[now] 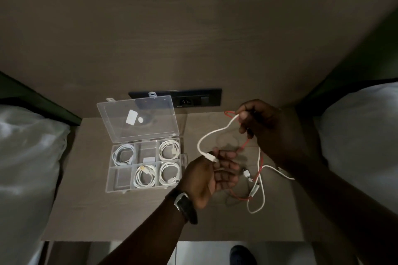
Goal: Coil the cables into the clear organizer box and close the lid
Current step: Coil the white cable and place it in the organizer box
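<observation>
Dimly, red cable [244,146] half hidden behind right hand [273,131]

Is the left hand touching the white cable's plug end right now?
Touching. The head view shows the white cable's plug lying across the fingers of the left hand, with no gap between them, while the right hand holds the cable higher up.
</observation>
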